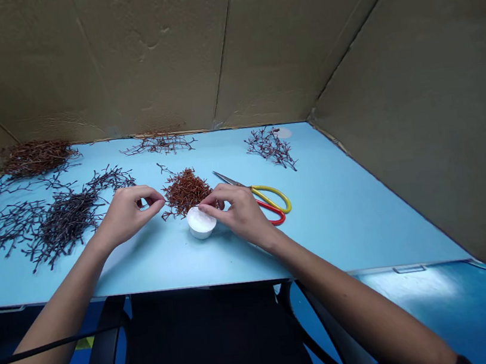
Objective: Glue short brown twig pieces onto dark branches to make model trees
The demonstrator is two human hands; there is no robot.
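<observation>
The right hand point(241, 213) grips the white cup point(199, 224); the left hand point(126, 215) pinches, its catch unclear. A careless knock could scatter the red twigs point(184, 192).

The surface point(348, 221) holds one white cup point(200, 222), one pair of scissors point(271, 201), three heaped twig piles point(184, 191), three looser sprays of dark branches point(271, 148), and two hands, the left hand point(128, 216) and the right hand point(240, 212).
</observation>
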